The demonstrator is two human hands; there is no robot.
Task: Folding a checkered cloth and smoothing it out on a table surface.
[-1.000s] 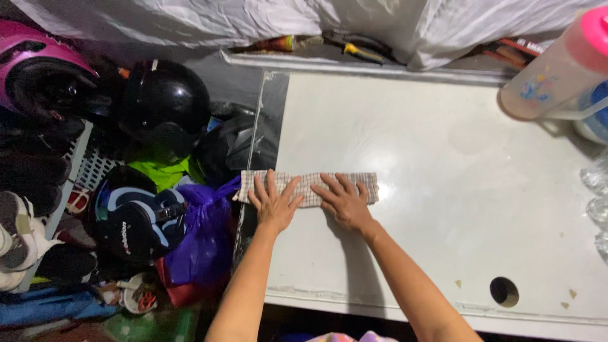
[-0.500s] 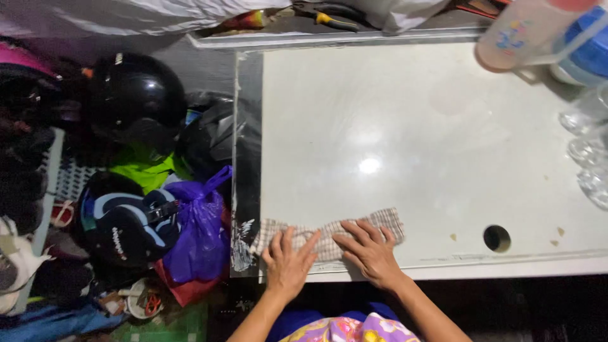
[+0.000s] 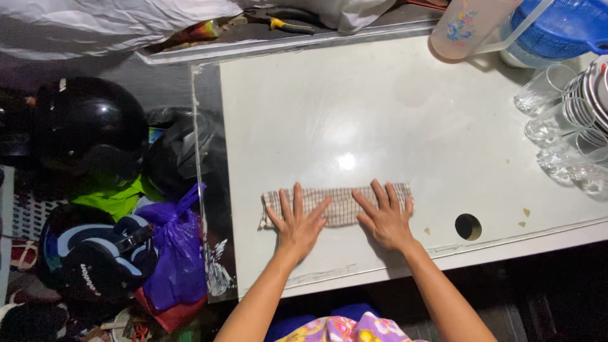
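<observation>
The glossy white rectangular tabletop [image 3: 392, 126] is the largest thing in view, smooth and hard, throwing back a bright spot of light near its middle; every place below is told from it. Along its far edge lies a crumpled sheet of white plastic [image 3: 95, 25], wrinkled and slack, with a yellow-handled tool [image 3: 288, 25] beside it. Off its left edge, lower down, sit a round shiny black helmet [image 3: 88, 130], a dark helmet with pale blue stripes [image 3: 95, 259] and a knotted purple plastic bag [image 3: 174, 253], thin and creased. At the tabletop's far right corner stand a translucent pinkish plastic jug [image 3: 465, 25] and a blue ribbed plastic lid [image 3: 560, 28]; just nearer along the right edge lie several clear drinking glasses [image 3: 557, 136] on their sides, close together.

On the tabletop's near part, left of centre, lies the folded checked cloth [image 3: 339, 204], a long narrow strip of soft woven fabric in beige with dark grid lines, flat on the surface and running parallel to the near edge. The left hand [image 3: 299, 223] presses palm-down on the strip's left part, fingers spread wide and gripping nothing. The right hand [image 3: 385, 216] lies flat on the strip's right part in the same way, fingers fanned and holding nothing. To the right of the cloth, near the front edge, a small round hole [image 3: 468, 226] is cut through the tabletop.
</observation>
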